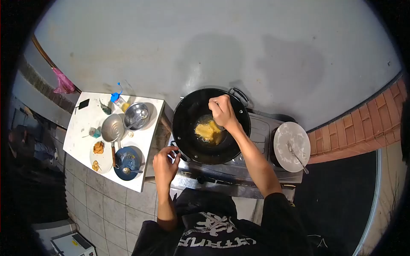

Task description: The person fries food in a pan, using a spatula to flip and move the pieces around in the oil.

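A black wok (pixel 186 112) sits on the stove with yellow, battered-looking food (pixel 206 131) frying in bubbling oil at its bottom. Over the wok, my right hand (pixel 221 110) is closed in a fist. A greyish end of some utensil seems to show below it, close to the food, but most of it is hidden by the hand and forearm. My left hand (pixel 165 165) is at the wok's near-left side handle (pixel 183 156), its thumb and fingers curled about the loop.
Right of the wok stands a white-dusted plate (pixel 291 145) with a fork (pixel 297 158). On the white table (pixel 87 123) at left are a steel bowl (pixel 136 115), a pan (pixel 112 127), a blue plate (pixel 127 162), a plate of fried pieces (pixel 98 147) and a blue-capped bottle (pixel 119 101).
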### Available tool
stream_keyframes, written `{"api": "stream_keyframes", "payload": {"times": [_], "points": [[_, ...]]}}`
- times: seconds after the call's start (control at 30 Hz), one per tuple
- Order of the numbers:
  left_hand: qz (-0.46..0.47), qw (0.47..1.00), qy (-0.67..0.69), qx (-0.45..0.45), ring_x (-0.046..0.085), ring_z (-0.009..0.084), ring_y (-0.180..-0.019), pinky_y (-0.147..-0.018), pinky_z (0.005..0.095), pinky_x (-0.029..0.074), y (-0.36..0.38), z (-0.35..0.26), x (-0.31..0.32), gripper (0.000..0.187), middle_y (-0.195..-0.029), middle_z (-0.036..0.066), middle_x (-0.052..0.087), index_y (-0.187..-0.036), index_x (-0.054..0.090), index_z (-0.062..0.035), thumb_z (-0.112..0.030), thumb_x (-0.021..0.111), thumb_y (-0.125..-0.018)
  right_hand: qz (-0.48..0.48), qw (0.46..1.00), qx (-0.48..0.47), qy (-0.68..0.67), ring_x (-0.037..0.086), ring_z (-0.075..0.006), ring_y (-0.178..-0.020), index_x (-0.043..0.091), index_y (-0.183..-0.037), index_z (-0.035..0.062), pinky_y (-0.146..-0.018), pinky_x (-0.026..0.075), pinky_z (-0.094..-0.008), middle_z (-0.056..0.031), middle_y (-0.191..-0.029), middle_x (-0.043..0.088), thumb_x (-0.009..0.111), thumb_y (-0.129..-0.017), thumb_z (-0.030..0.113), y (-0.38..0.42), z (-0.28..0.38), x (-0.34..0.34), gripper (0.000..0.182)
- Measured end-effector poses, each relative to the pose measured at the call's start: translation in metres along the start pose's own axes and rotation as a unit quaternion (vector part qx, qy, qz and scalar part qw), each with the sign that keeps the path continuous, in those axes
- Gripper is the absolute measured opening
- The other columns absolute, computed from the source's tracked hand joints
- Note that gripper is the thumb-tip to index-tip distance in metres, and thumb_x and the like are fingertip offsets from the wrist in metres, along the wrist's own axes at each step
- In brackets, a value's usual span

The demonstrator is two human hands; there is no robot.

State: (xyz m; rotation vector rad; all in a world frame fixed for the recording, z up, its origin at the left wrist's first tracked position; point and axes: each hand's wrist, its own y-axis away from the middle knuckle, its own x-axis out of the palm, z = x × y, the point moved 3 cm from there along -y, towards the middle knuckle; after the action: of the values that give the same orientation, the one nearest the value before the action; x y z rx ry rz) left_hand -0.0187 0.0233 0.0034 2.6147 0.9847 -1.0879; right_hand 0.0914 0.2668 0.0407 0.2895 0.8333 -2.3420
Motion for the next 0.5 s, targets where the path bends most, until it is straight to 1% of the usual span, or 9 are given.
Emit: {"api": "stream_keyframes", "payload": {"times": [0.07, 0.1, 0.17, 0.3, 0.4, 0.5], "points": [[-0.012, 1.000, 0.025, -0.008, 0.056, 0.0205, -0.054, -0.055, 0.0349, 0.043, 0.001, 0.002, -0.003, 0.019, -0.070, 0.009, 0.063, -0.093, 0.071, -0.0066, -0.007, 0.077, -0.075, -0.002, 1.000, -0.013, -0.002, 0.037, -0.0345, -0.041, 0.039, -0.056, -0.0071, -0.048, 0.029, -0.0430, -0.0259, -0.054, 0.036, 0.049, -0.075, 0.012, -0.001, 0.006, 0.001, 0.029], [-0.015, 0.999, 0.034, -0.007, 0.056, 0.0205, -0.054, -0.055, 0.0349, 0.043, 0.000, 0.001, 0.009, 0.019, -0.070, 0.009, 0.063, -0.093, 0.071, -0.0066, -0.007, 0.077, -0.075, 0.002, 1.000, -0.017, 0.005, 0.037, -0.0345, -0.041, 0.039, -0.056, -0.0071, -0.048, 0.029, -0.0430, -0.0259, -0.054, 0.036, 0.049, -0.075, 0.012, -0.001, 0.002, -0.006, 0.029], [-0.028, 0.999, 0.045, 0.008, 0.054, 0.0204, -0.053, -0.054, 0.0344, 0.042, 0.000, 0.002, 0.007, 0.019, -0.069, 0.009, 0.062, -0.093, 0.071, -0.0057, -0.006, 0.077, -0.075, 0.023, 0.999, -0.024, -0.006, 0.036, -0.0360, -0.042, 0.039, -0.056, -0.0070, -0.048, 0.028, -0.0434, -0.0260, -0.054, 0.036, 0.048, -0.075, 0.011, -0.001, 0.006, -0.005, 0.028], [-0.029, 0.999, 0.045, -0.006, 0.053, 0.0203, -0.052, -0.054, 0.0343, 0.042, 0.001, -0.001, 0.005, 0.019, -0.069, 0.008, 0.061, -0.093, 0.071, -0.0051, -0.006, 0.077, -0.075, 0.023, 0.999, -0.028, -0.012, 0.037, -0.0363, -0.042, 0.039, -0.056, -0.0070, -0.048, 0.028, -0.0439, -0.0264, -0.055, 0.037, 0.048, -0.075, 0.011, 0.000, 0.003, -0.006, 0.028], [-0.033, 0.999, 0.036, 0.003, 0.052, 0.0199, -0.052, -0.053, 0.0342, 0.042, 0.003, 0.000, 0.003, 0.018, -0.069, 0.009, 0.061, -0.093, 0.071, -0.0048, -0.006, 0.077, -0.075, 0.023, 0.999, -0.031, -0.009, 0.037, -0.0359, -0.042, 0.039, -0.056, -0.0069, -0.048, 0.028, -0.0442, -0.0265, -0.055, 0.037, 0.047, -0.075, 0.011, 0.001, 0.004, -0.006, 0.028], [-0.043, 0.998, 0.039, 0.014, 0.052, 0.0194, -0.052, -0.053, 0.0339, 0.041, 0.003, -0.004, 0.001, 0.018, -0.069, 0.008, 0.060, -0.093, 0.071, -0.0046, -0.005, 0.077, -0.076, 0.004, 0.999, -0.034, -0.017, 0.037, -0.0361, -0.042, 0.038, -0.056, -0.0067, -0.048, 0.027, -0.0441, -0.0262, -0.054, 0.036, 0.048, -0.075, 0.011, 0.001, 0.001, -0.007, 0.028]]}}
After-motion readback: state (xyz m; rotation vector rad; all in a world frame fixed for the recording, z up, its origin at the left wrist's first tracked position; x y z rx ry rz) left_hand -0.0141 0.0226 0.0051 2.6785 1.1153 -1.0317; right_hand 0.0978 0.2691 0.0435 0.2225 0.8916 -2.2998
